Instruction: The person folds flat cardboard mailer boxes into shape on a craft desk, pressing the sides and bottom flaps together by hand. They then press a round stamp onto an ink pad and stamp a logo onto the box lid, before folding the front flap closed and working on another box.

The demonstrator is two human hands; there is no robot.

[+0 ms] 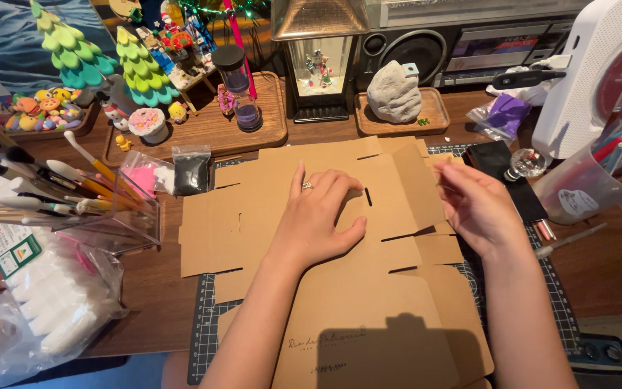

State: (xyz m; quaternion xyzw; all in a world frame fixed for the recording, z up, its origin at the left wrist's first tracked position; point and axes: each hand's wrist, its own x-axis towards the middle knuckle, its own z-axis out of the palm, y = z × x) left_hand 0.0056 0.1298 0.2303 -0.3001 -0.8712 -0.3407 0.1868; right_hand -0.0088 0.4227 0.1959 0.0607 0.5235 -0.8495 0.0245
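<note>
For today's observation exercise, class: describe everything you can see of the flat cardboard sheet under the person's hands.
The cardboard sheet is plain brown, die-cut and unfolded, with flaps, cut slots and fold lines; dark print marks its near panel. It lies flat on a gridded cutting mat on the wooden desk, overhanging the mat's left edge. The left hand presses palm-down on its middle, a ring on one finger. The right hand grips the right flap's edge, which looks slightly raised.

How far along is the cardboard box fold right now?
Done: the flat cardboard blank lies spread on the cutting mat. In hand: left hand presses its middle, right hand lifts a side flap. Left: no walls stand yet.
</note>
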